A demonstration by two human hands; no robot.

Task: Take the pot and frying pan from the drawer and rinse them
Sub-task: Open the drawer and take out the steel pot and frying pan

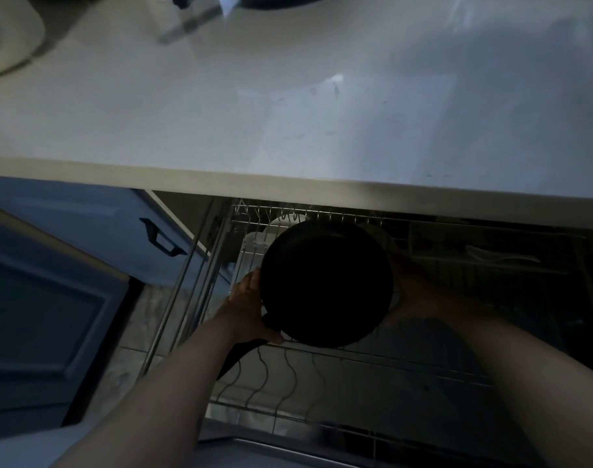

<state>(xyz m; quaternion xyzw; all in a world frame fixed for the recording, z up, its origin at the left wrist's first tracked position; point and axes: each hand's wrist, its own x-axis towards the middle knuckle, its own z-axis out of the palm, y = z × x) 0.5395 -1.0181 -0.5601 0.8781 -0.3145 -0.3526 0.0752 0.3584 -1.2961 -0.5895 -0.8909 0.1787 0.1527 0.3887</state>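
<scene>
A black frying pan (325,282) hangs above the wire rack of the pulled-out drawer (322,373), its dark handle running down to the lower left. My left hand (251,305) grips the pan where the handle meets the rim. My right hand (420,292) rests against the pan's right edge, in deep shadow. No pot can be made out in the dim drawer.
The white countertop (288,113) overhangs the drawer just above the pan. A sink (8,38) sits at the top left. A blue cabinet door with a black handle (162,236) stands to the left. White dishes (271,228) stand in the rack behind the pan.
</scene>
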